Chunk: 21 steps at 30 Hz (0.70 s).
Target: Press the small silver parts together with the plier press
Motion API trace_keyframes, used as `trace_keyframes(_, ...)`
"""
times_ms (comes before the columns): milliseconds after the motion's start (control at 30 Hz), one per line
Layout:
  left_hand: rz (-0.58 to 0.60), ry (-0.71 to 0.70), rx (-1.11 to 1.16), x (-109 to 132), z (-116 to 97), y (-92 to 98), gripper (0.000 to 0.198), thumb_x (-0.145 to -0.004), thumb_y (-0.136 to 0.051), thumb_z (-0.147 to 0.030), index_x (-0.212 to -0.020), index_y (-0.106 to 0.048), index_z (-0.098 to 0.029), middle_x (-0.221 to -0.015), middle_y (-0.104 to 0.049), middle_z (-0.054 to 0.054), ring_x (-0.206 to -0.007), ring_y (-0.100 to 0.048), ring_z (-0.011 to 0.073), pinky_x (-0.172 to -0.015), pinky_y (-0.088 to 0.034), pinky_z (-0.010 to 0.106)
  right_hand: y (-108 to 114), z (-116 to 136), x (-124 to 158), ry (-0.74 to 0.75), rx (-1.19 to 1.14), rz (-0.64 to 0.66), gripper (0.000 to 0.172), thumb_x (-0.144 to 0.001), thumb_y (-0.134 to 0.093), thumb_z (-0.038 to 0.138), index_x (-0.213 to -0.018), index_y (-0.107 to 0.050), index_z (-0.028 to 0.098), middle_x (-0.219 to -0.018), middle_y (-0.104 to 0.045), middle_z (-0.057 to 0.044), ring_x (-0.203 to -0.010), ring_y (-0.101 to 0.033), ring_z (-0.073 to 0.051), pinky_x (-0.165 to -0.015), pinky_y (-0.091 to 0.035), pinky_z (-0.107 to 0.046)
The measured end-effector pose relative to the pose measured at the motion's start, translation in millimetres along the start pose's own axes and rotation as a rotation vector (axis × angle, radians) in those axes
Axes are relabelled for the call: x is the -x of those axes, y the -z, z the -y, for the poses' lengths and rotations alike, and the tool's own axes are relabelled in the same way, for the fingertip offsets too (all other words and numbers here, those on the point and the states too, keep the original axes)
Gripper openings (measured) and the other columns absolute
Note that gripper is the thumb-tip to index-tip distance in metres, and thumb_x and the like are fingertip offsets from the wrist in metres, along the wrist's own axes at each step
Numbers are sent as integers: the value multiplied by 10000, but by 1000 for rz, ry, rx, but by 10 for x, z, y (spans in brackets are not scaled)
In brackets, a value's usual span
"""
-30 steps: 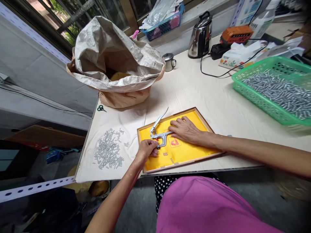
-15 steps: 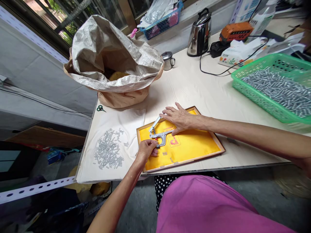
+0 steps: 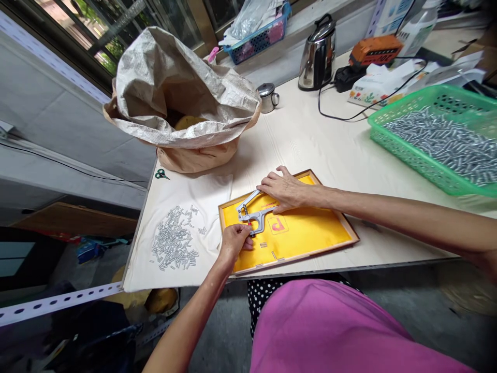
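Note:
A grey hand press tool (image 3: 258, 218) with a spring and a red part lies over a yellow-lined wooden tray (image 3: 310, 237). My right hand (image 3: 285, 190) is wrapped over the tool's two handles at their right ends. My left hand (image 3: 236, 239) pinches at the tool's jaw, on its lower left side; whatever small piece is between the fingertips is too small to make out. Several small metal pins (image 3: 263, 245) lie in the tray near its front edge. Left of the tray, a heap of small metal pins (image 3: 174, 241) rests on a white cloth (image 3: 142, 259).
A large woven sack (image 3: 198, 153) stands at the back left, near green scissors (image 3: 161, 174). A lidded metal cup (image 3: 267, 98), a kettle (image 3: 317, 54) and a cable are behind. A green basket (image 3: 419, 160) full of metal pieces is at the right.
My right hand's fingers have closed somewhat and the tool's upper handle has come down toward the lower one. My left hand stays at the jaw.

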<state>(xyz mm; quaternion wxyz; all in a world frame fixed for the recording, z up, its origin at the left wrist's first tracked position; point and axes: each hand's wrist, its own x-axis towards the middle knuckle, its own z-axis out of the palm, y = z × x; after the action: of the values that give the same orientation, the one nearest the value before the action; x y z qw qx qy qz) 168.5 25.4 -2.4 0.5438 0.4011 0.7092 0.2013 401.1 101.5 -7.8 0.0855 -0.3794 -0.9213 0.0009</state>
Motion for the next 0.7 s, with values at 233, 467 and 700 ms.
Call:
trace_keyframes(233, 2, -36, 21, -1, 64, 0, 234, -836, -717, -290, -730, -598, -118, -454, -600, -5, -374, -563, 100, -446, -510, 194, -7, 25, 89, 9, -17, -73, 642, -767, -683, 561, -1243, -553, 151, -1131, -608, -132, -1067, -448, -311, -996, -176, -531)
trace_keyframes(467, -4, -119, 82, 33, 152, 12, 310, -773, -778, -376, -763, -591, -129, -489, -612, -13, -415, -583, 92, -467, -510, 178, -10, 80, 179, -13, -25, -46, 739, -765, -666, 583, -1342, -509, 149, -1151, -591, -149, -1054, -451, -314, -978, -185, -529)
trace_keyframes(700, 1, -97, 88, 35, 144, 25, 348, -743, -805, -398, -741, -579, -133, -498, -613, -11, -409, -579, 91, -464, -514, 185, -93, 101, 247, -25, -84, -68, 779, -757, -672, 539, -1391, -463, 137, -1154, -597, -157, -1041, -469, -304, -993, -174, -544)
